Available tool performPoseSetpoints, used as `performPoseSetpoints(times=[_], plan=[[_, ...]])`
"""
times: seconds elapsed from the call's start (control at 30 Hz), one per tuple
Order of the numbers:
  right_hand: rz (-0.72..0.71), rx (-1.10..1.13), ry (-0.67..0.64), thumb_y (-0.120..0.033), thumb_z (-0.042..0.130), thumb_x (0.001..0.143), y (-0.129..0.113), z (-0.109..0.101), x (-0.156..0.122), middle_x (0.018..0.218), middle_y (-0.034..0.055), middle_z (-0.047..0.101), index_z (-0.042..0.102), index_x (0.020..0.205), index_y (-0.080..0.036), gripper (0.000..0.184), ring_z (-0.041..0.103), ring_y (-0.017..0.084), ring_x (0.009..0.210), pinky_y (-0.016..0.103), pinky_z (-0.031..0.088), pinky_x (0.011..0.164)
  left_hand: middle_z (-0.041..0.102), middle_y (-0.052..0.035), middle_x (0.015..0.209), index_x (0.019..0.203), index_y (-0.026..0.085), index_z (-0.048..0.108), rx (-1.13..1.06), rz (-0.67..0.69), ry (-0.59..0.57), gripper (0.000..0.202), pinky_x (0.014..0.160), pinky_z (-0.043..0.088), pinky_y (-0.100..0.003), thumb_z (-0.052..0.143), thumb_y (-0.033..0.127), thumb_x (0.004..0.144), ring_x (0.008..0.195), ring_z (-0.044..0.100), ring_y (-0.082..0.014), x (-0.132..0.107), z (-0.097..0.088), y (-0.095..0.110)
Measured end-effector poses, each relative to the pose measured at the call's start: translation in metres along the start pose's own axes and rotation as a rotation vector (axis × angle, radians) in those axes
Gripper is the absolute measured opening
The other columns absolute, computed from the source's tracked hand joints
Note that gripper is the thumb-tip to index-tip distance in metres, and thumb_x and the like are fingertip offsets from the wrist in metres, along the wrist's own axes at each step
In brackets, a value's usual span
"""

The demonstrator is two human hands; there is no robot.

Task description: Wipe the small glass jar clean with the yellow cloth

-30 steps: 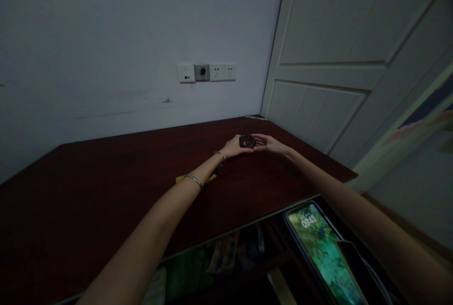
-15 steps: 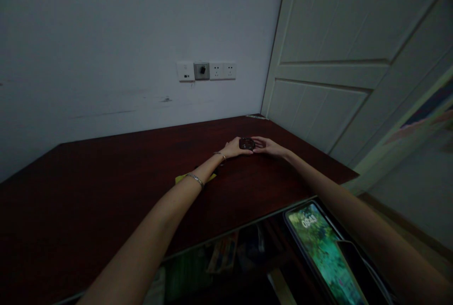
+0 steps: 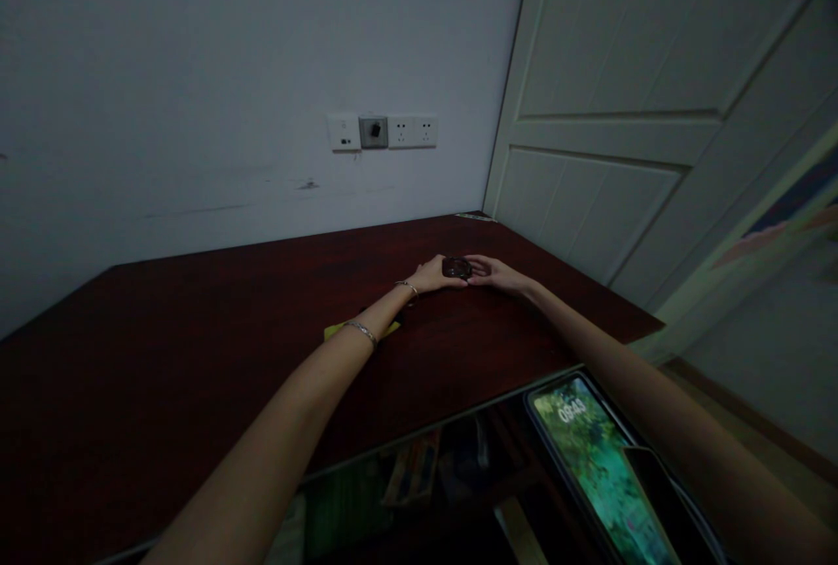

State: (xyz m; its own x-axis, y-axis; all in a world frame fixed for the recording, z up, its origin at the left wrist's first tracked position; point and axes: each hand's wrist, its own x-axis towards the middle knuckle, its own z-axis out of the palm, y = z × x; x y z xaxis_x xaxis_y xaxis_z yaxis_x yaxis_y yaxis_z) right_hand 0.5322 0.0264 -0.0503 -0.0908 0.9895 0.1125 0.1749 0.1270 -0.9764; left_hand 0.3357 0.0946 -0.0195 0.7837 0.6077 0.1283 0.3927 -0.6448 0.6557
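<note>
Far out over the dark red tabletop [image 3: 262, 312], a small dark, glossy, rounded object [image 3: 456, 267] sits between my two hands. Its kind is too dim and small to make out; it looks partly see-through. My left hand [image 3: 432, 273] curls around its left side, thumb along the near edge. On the right side, the curved fingers and thumb of my right hand [image 3: 495, 273] hold it. Under my left forearm lies a flat yellow item [image 3: 333, 332], mostly hidden, with something dark beside it.
Below the table's near edge is an open drawer [image 3: 451, 504] with dim packets. A lit phone [image 3: 593, 460] lies at its right, overlapped by a dark slab [image 3: 668, 495]. Wall sockets [image 3: 412, 132] are behind the table; a white panelled door [image 3: 602, 172] stands at the right.
</note>
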Motion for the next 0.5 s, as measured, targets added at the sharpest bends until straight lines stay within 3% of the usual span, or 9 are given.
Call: performPoseSetpoints(times=[0.5], plan=[[0.045,-0.06,-0.033,-0.018,0.072,0.056,-0.0011,-0.0009,0.0012,0.129,0.0115,0.05,0.046,0.118,-0.018,0.067,0.043,0.023,0.123,0.041,0.03,0.106,0.053,-0.015,0.122,0.116,0.014,0.044,0.036,-0.051,0.006,0.077,0.093,0.037,-0.037,0.067,0.059,0.057,0.113,0.049,-0.0284,0.0032,0.0053,-0.0058]])
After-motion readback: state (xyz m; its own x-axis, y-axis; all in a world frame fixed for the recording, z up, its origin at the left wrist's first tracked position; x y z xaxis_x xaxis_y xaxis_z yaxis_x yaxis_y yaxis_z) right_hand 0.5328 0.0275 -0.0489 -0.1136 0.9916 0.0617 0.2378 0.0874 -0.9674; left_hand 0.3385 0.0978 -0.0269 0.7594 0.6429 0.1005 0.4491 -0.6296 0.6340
